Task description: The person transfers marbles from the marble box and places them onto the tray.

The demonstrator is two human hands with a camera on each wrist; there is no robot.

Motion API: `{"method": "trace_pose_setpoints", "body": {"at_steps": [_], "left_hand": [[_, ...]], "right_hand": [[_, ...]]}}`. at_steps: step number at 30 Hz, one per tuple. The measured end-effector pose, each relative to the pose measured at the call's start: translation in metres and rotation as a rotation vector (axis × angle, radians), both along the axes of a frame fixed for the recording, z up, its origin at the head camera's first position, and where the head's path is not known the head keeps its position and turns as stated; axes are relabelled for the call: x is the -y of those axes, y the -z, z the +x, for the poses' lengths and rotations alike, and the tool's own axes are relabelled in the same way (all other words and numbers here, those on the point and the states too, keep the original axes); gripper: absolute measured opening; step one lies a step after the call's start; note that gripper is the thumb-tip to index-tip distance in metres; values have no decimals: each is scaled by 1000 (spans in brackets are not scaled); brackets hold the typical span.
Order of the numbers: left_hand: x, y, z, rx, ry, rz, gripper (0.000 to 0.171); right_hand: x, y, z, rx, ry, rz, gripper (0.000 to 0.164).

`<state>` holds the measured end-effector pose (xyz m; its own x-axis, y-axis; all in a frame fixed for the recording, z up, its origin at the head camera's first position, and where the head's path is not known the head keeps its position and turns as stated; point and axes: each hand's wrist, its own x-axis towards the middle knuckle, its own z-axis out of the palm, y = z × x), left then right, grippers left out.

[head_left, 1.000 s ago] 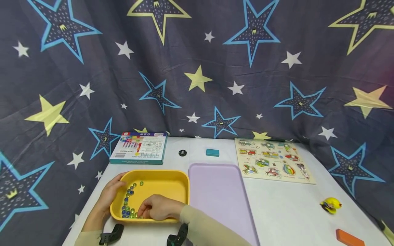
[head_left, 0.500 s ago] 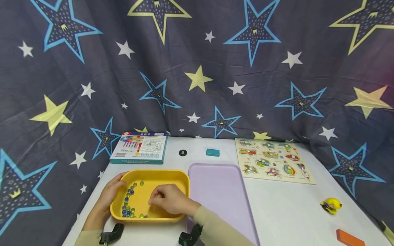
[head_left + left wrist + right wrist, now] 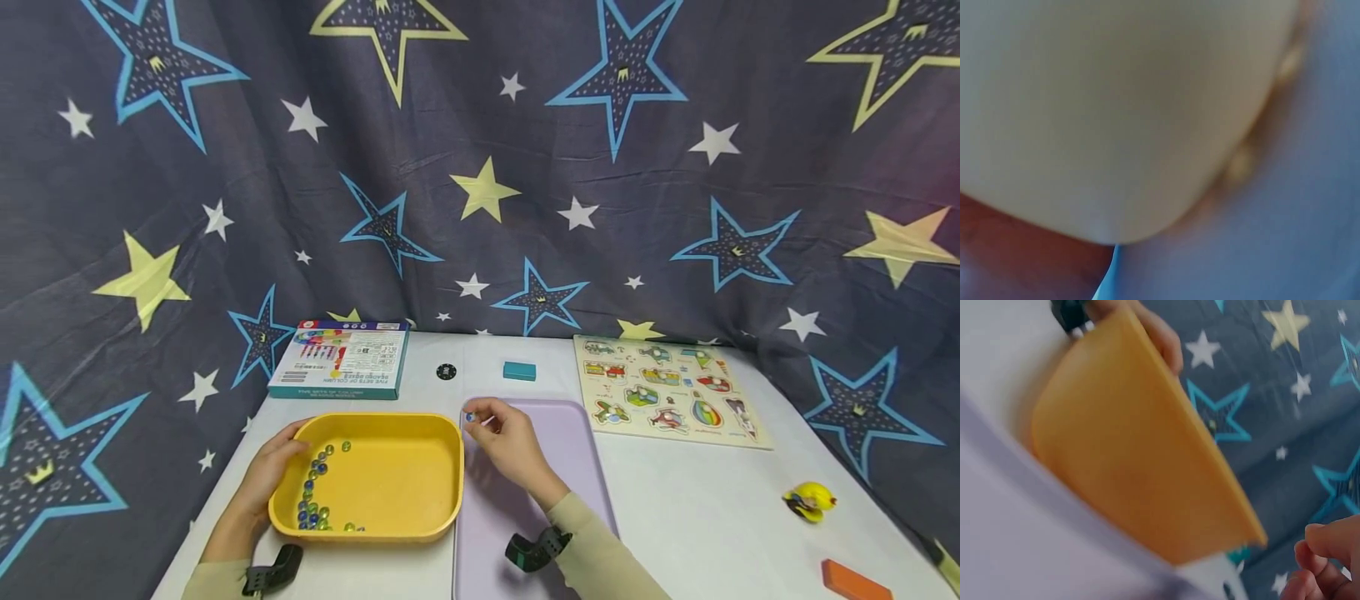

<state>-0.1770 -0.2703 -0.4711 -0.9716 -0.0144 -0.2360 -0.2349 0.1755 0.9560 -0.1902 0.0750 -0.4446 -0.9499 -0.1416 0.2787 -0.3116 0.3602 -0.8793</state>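
Note:
My left hand (image 3: 262, 479) grips the left rim of a yellow plastic tub (image 3: 390, 479), fingers curled over the edge. Several blue and green-yellow glass marbles (image 3: 323, 513) lie along the tub's left side and near corner. To the right, my right hand (image 3: 513, 446) pinches a blue marble (image 3: 470, 417) between thumb and fingertips, raised over the far left corner of a flat lavender tray (image 3: 566, 442). The right wrist view shows the tub's outer wall (image 3: 1129, 437) and my curled right fingers (image 3: 1329, 537). Blur fills the left wrist view.
Behind the tub lie a boxed game (image 3: 341, 362), a black round chip (image 3: 446, 372) and a teal block (image 3: 519, 371). A wooden picture puzzle board (image 3: 660, 392) is at the back right. A yellow rubber duck (image 3: 810, 500) and an orange block (image 3: 855, 579) sit far right.
My right hand has lifted out of the tub with a blue marble and moved right and away, over the lavender tray. The left hand and tub have stayed put.

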Motion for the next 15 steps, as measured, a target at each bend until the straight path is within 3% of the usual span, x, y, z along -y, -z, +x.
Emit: {"method": "trace_pose_setpoints", "body": {"at_steps": [9, 12, 15], "left_hand": [[0, 1, 0, 11, -6, -7, 44], [0, 0, -1, 13, -14, -9, 44], [0, -1, -1, 18, -19, 0, 44]], "right_hand": [[-24, 32, -18, 149, 104, -51, 19], [-25, 40, -22, 158, 112, -5, 16], [-24, 45, -26, 125, 119, 111, 12]]}}
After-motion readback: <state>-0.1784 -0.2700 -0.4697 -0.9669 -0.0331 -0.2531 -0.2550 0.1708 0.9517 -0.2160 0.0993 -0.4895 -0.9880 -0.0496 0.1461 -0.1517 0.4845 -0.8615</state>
